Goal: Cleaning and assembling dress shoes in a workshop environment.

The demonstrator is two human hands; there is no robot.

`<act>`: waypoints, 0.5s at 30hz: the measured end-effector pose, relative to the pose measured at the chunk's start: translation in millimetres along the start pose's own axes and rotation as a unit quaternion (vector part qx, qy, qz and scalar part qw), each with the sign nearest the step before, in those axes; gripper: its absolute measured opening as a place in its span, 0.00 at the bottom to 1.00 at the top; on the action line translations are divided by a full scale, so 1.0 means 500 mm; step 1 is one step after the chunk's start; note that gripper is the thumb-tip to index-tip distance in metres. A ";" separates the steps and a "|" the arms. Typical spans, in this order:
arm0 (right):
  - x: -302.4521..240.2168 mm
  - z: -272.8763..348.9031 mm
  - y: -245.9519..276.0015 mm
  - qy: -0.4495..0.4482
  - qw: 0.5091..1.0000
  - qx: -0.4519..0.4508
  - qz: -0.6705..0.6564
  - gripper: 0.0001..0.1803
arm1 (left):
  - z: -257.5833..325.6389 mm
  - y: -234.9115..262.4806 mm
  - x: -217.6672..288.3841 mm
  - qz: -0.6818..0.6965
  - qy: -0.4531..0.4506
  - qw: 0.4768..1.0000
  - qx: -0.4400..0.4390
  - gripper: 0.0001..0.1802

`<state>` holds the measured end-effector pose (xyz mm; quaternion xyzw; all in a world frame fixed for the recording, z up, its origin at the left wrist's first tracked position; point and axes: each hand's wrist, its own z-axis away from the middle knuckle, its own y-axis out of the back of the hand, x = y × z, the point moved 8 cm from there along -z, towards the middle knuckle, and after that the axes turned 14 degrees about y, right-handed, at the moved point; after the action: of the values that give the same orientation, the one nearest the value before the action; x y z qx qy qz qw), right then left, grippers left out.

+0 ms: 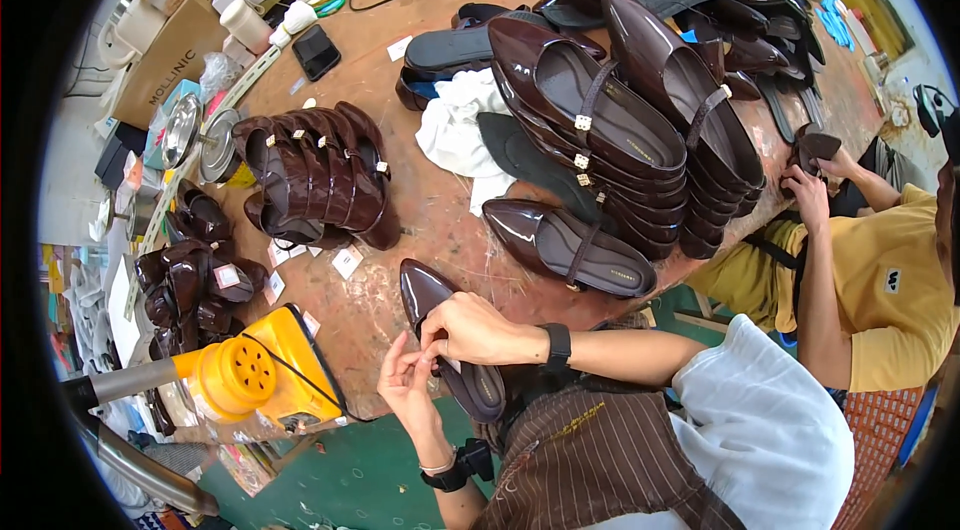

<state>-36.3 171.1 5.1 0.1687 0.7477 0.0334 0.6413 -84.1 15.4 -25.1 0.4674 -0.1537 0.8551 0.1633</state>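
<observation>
At the table's front edge, a dark brown patent pointed shoe lies with its toe away from me, its middle hidden by my hands. My right hand is over the shoe, thumb and fingertips pinched together. My left hand meets it from the left, thumb and forefinger closed and the other fingers bent. Whatever is between the fingertips is too small to name. Another pointed shoe, with a strap and a small gold buckle, lies to the right, in front of tall stacks of like shoes.
A row of nested shoes stands at left, a heap of glossy brown shoes beside it. Nearer is a yellow machine with a hose. White cloth, a phone and tags lie about. A co-worker's hands hold a dark piece.
</observation>
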 end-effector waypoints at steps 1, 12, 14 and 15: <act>0.013 0.003 -0.006 -0.020 1.000 -0.007 0.021 0.05 | 0.000 -0.005 0.001 0.003 -0.003 1.000 -0.008 0.26; -0.340 0.027 0.257 0.189 0.979 0.057 -0.043 0.10 | 0.055 -0.013 0.027 -0.404 -0.070 0.897 0.163 0.25; -0.375 0.058 0.333 0.190 0.978 0.088 0.003 0.10 | 0.046 -0.031 -0.025 -0.508 0.013 0.859 0.059 0.21; -0.378 0.071 0.361 0.192 0.975 0.104 0.030 0.10 | 0.042 -0.029 -0.032 -0.495 0.035 0.868 0.036 0.18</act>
<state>58.7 279.1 226.4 0.2477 0.8509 0.0067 0.4633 -54.0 17.5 -26.4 0.4577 0.1348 0.6831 0.5529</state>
